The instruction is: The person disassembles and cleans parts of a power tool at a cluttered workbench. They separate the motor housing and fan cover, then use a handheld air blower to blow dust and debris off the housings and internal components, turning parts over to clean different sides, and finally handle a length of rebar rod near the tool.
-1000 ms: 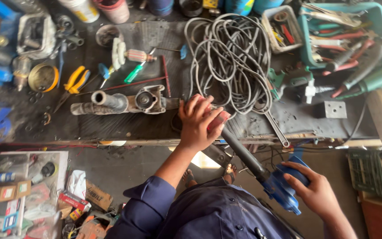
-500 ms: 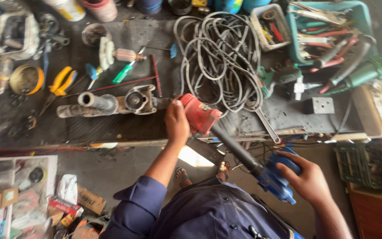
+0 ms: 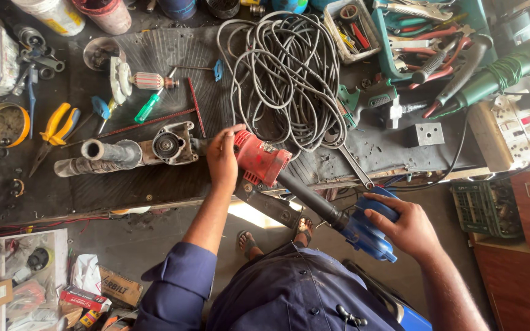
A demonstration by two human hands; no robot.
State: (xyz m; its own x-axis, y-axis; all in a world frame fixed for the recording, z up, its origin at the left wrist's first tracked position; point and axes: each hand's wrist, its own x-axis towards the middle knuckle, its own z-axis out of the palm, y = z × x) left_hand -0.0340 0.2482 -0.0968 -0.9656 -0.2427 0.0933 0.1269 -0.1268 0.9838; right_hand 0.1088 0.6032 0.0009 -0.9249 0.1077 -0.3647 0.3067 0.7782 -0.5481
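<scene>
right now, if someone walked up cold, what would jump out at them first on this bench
The red power-tool body at the front edge of the bench, gripped by the left hand, stands out most, with a black nozzle running from it to the blue blower in the right hand. Behind it a big coil of grey cable sprawls mid-bench. To the left lies a grey metal tool housing, beside yellow-handled pliers.

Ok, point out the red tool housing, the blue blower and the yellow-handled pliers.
red tool housing (image 3: 264, 160), head view, top face.
blue blower (image 3: 370, 236), head view, body below the right hand.
yellow-handled pliers (image 3: 55, 124), head view, yellow handle.
</scene>
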